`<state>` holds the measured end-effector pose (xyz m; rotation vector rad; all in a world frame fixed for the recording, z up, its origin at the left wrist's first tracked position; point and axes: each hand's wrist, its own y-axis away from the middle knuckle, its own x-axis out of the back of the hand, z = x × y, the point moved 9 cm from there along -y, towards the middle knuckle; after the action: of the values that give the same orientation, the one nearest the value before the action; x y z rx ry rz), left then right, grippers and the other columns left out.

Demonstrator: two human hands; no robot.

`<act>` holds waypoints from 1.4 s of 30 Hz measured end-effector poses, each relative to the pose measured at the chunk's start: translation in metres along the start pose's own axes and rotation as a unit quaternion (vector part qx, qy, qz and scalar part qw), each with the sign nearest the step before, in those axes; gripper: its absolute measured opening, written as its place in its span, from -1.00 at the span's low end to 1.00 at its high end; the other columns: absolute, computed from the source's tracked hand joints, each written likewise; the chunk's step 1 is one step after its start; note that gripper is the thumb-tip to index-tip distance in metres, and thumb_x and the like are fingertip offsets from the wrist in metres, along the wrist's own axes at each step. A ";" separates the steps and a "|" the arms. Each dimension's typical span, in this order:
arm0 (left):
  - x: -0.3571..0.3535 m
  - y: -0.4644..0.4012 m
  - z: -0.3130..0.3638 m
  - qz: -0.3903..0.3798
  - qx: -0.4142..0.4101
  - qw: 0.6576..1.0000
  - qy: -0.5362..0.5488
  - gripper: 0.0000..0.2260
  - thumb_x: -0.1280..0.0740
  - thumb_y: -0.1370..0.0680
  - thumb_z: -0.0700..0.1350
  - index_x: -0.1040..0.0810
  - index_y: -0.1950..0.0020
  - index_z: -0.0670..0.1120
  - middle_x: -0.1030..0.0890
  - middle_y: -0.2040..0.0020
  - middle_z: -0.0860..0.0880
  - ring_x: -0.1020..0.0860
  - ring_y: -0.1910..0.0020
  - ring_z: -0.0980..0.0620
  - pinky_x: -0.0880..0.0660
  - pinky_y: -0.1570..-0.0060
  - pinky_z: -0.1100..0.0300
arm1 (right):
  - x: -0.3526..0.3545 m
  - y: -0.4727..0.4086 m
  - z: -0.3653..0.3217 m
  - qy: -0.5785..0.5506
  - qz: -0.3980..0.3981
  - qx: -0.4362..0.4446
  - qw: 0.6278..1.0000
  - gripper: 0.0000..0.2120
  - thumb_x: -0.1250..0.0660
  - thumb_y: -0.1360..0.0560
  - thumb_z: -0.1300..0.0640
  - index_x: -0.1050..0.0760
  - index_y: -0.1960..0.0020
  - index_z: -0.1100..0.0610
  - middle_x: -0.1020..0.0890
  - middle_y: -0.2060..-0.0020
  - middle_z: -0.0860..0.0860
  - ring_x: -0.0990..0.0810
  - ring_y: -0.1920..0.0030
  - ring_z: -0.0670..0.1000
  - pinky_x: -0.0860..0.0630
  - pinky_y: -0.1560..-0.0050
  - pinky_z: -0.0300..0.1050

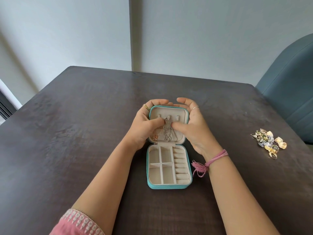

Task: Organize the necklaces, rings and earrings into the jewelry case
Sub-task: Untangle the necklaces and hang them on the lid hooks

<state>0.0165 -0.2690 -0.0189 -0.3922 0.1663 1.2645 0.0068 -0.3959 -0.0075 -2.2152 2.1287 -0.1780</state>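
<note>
Case open, lid end pointing away from me.
My left hand [144, 126] and right hand [189, 126] fingers grip the jewelry case [169, 185] lid; both thumbs pinch silver necklaces [168, 133], count unclear.

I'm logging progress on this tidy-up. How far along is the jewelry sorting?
Early on. Chains already hang from the hooks in the open lid of the jewelry case. The left hand and right hand hold that lid, thumbs on the chains. The tray compartments look bare, and a pile of rings and earrings waits on the table.
</note>
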 end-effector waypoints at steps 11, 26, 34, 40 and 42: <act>-0.001 0.002 0.003 -0.007 0.006 1.000 -0.014 -0.54 -0.22 -0.33 -0.40 -0.52 -0.16 -0.06 -0.58 -0.24 -0.13 -0.54 -0.21 -0.20 -0.52 -0.14 -0.15 | -0.005 0.012 0.006 0.154 -0.139 -0.073 0.976 -0.03 -0.35 -0.40 0.47 0.10 -0.51 -0.14 -0.56 0.06 -0.04 -0.60 0.18 -0.18 -0.55 0.10 -0.24; 0.010 0.001 -0.005 0.068 0.046 0.996 0.044 -0.58 -0.15 -0.45 -0.03 -0.49 -0.26 -0.10 -0.59 -0.22 -0.15 -0.57 -0.16 -0.12 -0.52 -0.12 -0.06 | -0.001 0.008 0.015 0.150 -0.149 -0.073 0.975 -0.07 -0.36 -0.38 0.36 0.06 -0.48 -0.24 -0.50 -0.18 -0.05 -0.58 -0.12 -0.08 -0.52 -0.14 -0.16; 0.031 0.015 -0.004 0.175 0.015 0.983 -0.052 -0.59 -0.14 -0.46 0.06 -0.45 -0.28 0.03 -0.53 -0.25 0.02 -0.52 -0.20 0.09 -0.46 -0.10 0.22 | 0.001 0.002 0.031 -0.004 -0.057 -0.084 0.995 -0.34 -0.28 -0.44 0.38 -0.20 -0.42 -0.06 -0.54 -0.16 0.10 -0.59 -0.14 0.02 -0.54 -0.16 0.00; 0.029 0.029 -0.005 0.206 0.007 0.975 -0.086 -0.54 -0.21 -0.45 0.07 -0.35 -0.35 0.08 -0.42 -0.32 0.11 -0.43 -0.27 0.22 -0.37 -0.25 0.18 | 0.001 0.006 0.035 -0.032 0.016 -0.085 0.996 -0.44 -0.23 -0.57 0.22 -0.11 -0.48 -0.05 -0.50 -0.26 0.06 -0.58 -0.11 -0.06 -0.51 -0.06 -0.18; 0.027 0.035 -0.007 0.206 0.010 0.974 -0.094 -0.51 -0.23 -0.44 0.07 -0.33 -0.38 0.07 -0.42 -0.31 0.14 -0.40 -0.31 0.22 -0.37 -0.28 0.16 | 0.000 0.009 0.033 -0.017 0.020 -0.074 0.997 -0.40 -0.21 -0.59 0.18 -0.01 -0.52 -0.05 -0.38 -0.39 0.04 -0.48 -0.24 -0.07 -0.42 -0.23 -0.13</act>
<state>-0.0081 -0.2387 -0.0409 -0.2238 0.1005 1.6996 0.0019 -0.3977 -0.0410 -2.2317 2.2351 0.0217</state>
